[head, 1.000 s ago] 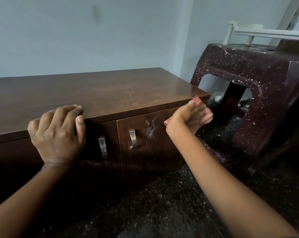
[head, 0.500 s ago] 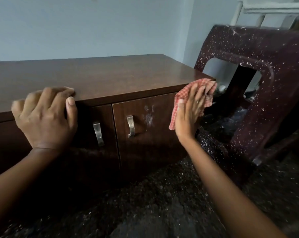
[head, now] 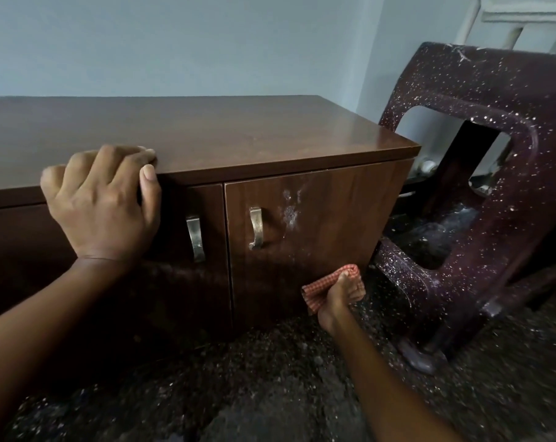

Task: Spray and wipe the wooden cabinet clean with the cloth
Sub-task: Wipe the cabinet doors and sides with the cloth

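The right grip is curled tight round the bunched red-checked cloth, which pokes out to the left of the fist. It is held low at the bottom right corner of the wooden cabinet, near the floor and well below the white smear on the right door. The left grip hooks over the cabinet top's front edge, fingers curled on top, thumb against the edge.

A chair lies tipped just right of the cabinet.
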`<state>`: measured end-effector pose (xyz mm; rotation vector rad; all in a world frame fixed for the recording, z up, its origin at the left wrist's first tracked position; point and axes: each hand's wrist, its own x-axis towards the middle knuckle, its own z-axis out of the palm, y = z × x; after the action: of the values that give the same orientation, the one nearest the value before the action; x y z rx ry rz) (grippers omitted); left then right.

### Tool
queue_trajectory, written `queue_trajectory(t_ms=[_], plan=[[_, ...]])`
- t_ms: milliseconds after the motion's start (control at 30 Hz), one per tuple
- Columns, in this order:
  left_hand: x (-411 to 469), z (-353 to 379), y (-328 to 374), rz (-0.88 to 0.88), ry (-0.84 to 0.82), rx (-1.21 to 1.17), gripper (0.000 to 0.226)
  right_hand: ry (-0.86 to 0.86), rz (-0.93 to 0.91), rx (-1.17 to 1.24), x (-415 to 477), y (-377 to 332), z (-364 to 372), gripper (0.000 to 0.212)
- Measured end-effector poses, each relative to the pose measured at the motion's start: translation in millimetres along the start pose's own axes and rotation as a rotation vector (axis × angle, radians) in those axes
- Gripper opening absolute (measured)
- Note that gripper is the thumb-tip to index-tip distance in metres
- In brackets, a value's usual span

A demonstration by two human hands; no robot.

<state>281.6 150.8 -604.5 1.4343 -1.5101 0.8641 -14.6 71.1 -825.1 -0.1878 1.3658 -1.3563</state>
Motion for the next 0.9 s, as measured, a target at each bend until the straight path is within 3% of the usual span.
queue_trajectory(t_ms=[100,333,433,533,667,800,900], plan=[[-0.1,-2.0,2.9,0.012,0.04,0.03,0.034,-0.061,0.073,0.061,-44.8,-1.3,7.0,0.064],[-0.3,1.1,-0.7,0.038,0.026,0.003,0.034,-0.113,-0.032,0.285,-50.1,-43.4,12.6,0.061],[-0.8,1.9,-0.7,0.04,0.052,0.017,0.033,-0.022,-0.099,0.272,-20.0,-50.7,3.1,0.072],[-1.6,2.8,-1.4,0.045,0.067,0.019,0.031,0.076,-0.135,0.216,-14.4,-45.4,-8.3,0.06],[-2.9,3.0,-1.0,0.051,0.091,0.057,0.032,0.056,-0.171,0.178,-11.1,-18.8,-18.3,0.045],[-3.6,4.1,-0.6,0.047,0.082,0.047,0.033,0.094,-0.14,0.15,8.5,-0.6,-22.4,0.045],[-3.8,6.2,-2.8,0.041,0.088,0.048,0.033,0.026,-0.012,0.165,-1.7,10.4,-17.9,0.05]])
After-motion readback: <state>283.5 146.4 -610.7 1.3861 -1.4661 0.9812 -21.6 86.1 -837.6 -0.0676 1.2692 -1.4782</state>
